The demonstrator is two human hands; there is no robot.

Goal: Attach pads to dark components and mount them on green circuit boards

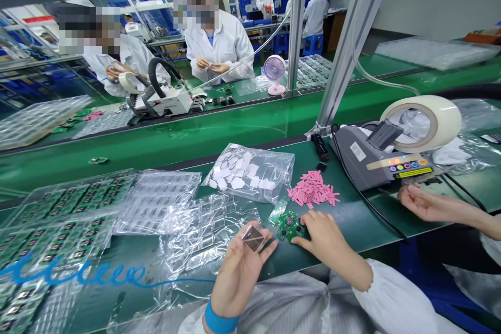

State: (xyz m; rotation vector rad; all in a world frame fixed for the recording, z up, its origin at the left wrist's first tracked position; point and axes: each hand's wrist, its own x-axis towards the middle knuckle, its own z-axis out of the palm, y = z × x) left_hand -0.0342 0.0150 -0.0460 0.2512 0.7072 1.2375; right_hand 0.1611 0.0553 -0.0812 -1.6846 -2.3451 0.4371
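A small square part (253,239) with a brownish, shiny face and a pale rim sits in the fingers of my left hand (237,271), held above the table's front edge. A blue wrist strap is around that wrist. My right hand (329,245) reaches to several green circuit boards (288,225) lying together on the green table, thumb and fingertips at the right edge of one board. Right behind the boards is a heap of pink strips (313,189). A clear bag of white pieces (238,172) lies to the left of the heap.
Trays of circuit boards (74,193) and clear plastic trays (156,201) cover the left side. A blue coiled cord (78,274) runs to my wrist strap. At right stands a tape dispenser (383,159), with another person's hand (426,203) by it. Metal posts (348,47) rise behind.
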